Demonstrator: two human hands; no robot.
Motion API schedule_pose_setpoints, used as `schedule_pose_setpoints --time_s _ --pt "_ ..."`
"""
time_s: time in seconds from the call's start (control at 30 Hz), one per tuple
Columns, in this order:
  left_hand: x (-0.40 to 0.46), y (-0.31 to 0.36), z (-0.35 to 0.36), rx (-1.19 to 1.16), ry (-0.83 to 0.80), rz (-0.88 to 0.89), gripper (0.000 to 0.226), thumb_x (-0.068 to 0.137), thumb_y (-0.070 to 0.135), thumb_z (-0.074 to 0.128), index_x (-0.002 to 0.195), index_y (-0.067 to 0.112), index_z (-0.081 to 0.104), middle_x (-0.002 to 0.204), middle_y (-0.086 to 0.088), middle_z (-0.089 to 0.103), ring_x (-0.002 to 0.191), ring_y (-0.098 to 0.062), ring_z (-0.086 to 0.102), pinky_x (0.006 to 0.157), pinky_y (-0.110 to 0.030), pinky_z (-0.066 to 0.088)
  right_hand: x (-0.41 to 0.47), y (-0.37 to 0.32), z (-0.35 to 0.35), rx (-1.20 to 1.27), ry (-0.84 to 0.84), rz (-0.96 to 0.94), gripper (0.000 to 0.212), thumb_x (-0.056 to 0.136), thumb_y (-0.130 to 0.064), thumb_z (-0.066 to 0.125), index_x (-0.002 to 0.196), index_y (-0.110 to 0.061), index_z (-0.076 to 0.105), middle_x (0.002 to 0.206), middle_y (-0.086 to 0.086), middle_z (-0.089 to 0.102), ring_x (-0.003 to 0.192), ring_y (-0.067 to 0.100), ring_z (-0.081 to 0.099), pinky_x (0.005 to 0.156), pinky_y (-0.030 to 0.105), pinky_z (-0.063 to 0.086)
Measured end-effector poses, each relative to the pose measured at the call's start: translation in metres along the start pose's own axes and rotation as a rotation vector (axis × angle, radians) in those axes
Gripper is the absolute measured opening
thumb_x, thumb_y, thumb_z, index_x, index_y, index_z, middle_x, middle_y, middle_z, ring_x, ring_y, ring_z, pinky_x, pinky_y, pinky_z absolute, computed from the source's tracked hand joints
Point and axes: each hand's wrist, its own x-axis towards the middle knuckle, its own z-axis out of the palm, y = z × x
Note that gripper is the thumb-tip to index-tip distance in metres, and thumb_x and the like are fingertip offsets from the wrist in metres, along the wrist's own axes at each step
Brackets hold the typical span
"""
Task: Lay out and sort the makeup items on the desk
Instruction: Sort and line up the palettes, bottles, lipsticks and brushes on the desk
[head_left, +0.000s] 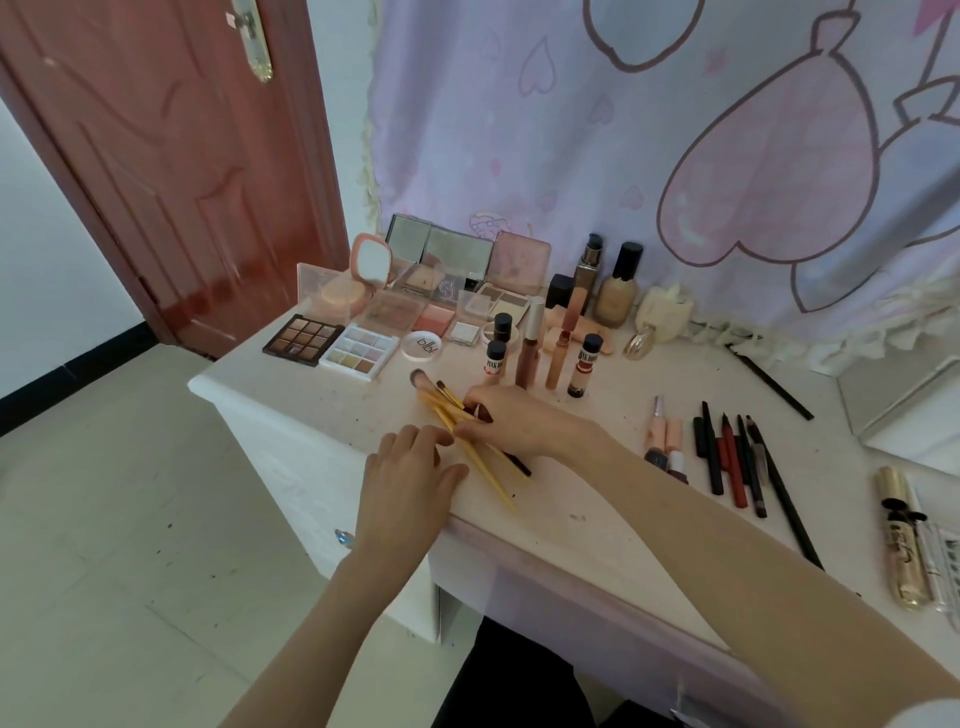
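Nearest me on the right edge of the worktop (597, 525) I see a gold tube (903, 540) lying beside a clear one (935, 564). A little farther in, a row of dark and red pencils (737, 457) lies side by side, with two small pink bottles (667, 441) just left of them. My left hand (408, 480) rests at the near left edge of the worktop, fingers loosely bent, its fingertips touching the yellow brushes (470, 441); I cannot tell whether it truly grips them. My right hand (519, 421) reaches across from the right, forearm low over the worktop, and its fingers are curled around the same bundle of brushes near the bristle ends, which fan out toward the far left. Beyond the hands stand several upright lip tubes (532, 345) and small dark-capped bottles (493, 358). To their left lie a brown eyeshadow palette (302, 340) and a white palette (358, 351), each open, showing its pans of colour, and a round white compact (422, 345). Farther back are more opened cases: a pink compact (370, 260) with its mirror up, mirrored palettes (441, 249), and a pink case (521, 262). Two foundation bottles (615, 286) stand at the far edge against the lilac curtain (623, 130).
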Motion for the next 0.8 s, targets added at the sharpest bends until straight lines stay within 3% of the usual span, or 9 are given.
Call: schedule_pose_setpoints --time_s 0.07,0.2,0.27,0.37,0.47,0.53,0.7,0.8 --pt "0.003 -0.003 0.005 0.014 0.042 0.054 0.025 0.085 0.024 0.064 0.108 0.014 0.062 0.102 -0.004 0.058 0.096 -0.024 0.050 0.082 -0.034 0.040 -0.001 0.003 0.002 0.041 0.042 -0.006 0.035 0.093 -0.038 0.051 0.117 -0.013 0.054 0.102 0.005 0.056 0.090 0.018 0.054 0.076 0.030 0.045" --pt "0.006 -0.011 0.013 0.072 0.129 0.182 0.015 0.076 0.017 0.073 0.088 0.011 0.067 0.088 -0.008 0.060 0.079 -0.029 0.056 0.067 -0.037 0.046 -0.005 0.008 0.006 0.124 0.117 -0.014 0.034 0.094 -0.030 0.051 0.124 -0.013 0.055 0.113 0.006 0.060 0.092 0.012 0.051 0.077 0.023 0.041" --pt "0.007 -0.014 0.015 0.065 0.159 0.222 0.012 0.077 0.023 0.066 0.083 0.012 0.068 0.084 -0.007 0.060 0.075 -0.028 0.057 0.064 -0.035 0.046 -0.008 0.010 0.007 0.173 0.156 -0.017 0.032 0.095 -0.024 0.050 0.124 -0.012 0.058 0.113 0.006 0.062 0.091 0.010 0.051 0.077 0.021 0.039" --pt "0.007 -0.016 0.016 0.031 0.170 0.270 0.028 0.081 0.033 0.051 0.083 0.011 0.069 0.086 -0.007 0.061 0.077 -0.027 0.058 0.066 -0.036 0.047 -0.009 0.010 0.008 0.232 0.192 -0.023 0.027 0.095 -0.019 0.050 0.116 -0.012 0.065 0.106 0.007 0.066 0.089 0.014 0.055 0.070 0.019 0.040" --pt "0.006 -0.015 0.019 0.035 0.180 0.283 0.023 0.078 0.030 0.059 0.087 0.011 0.068 0.095 -0.010 0.062 0.085 -0.028 0.058 0.072 -0.037 0.047 -0.007 0.007 0.008 0.223 0.212 -0.021 0.025 0.095 -0.018 0.050 0.112 -0.011 0.068 0.102 0.009 0.067 0.088 0.018 0.058 0.070 0.020 0.041" --pt "0.008 -0.014 0.020 0.033 0.165 0.322 0.027 0.081 0.034 0.054 0.088 0.012 0.068 0.098 -0.008 0.062 0.091 -0.023 0.055 0.075 -0.036 0.047 -0.008 0.007 0.008 0.206 0.240 -0.018 0.025 0.095 -0.017 0.050 0.112 -0.010 0.068 0.104 0.009 0.067 0.086 0.015 0.056 0.066 0.015 0.039" --pt "0.012 -0.010 0.023 0.047 0.178 0.400 0.032 0.085 0.035 0.044 0.084 0.015 0.069 0.093 -0.003 0.065 0.088 -0.020 0.058 0.080 -0.031 0.042 -0.016 0.013 0.009 0.223 0.316 0.015 0.029 0.095 -0.013 0.049 0.120 -0.008 0.063 0.121 0.007 0.063 0.109 0.017 0.056 0.089 0.019 0.039" --pt "0.015 -0.010 0.026 0.076 0.207 0.448 0.028 0.086 0.034 0.045 0.085 0.019 0.069 0.089 -0.001 0.063 0.088 -0.016 0.051 0.083 -0.027 0.032 -0.021 0.018 0.010 0.241 0.329 0.015 0.033 0.092 -0.004 0.047 0.122 -0.007 0.061 0.125 0.007 0.060 0.115 0.017 0.054 0.094 0.019 0.038"
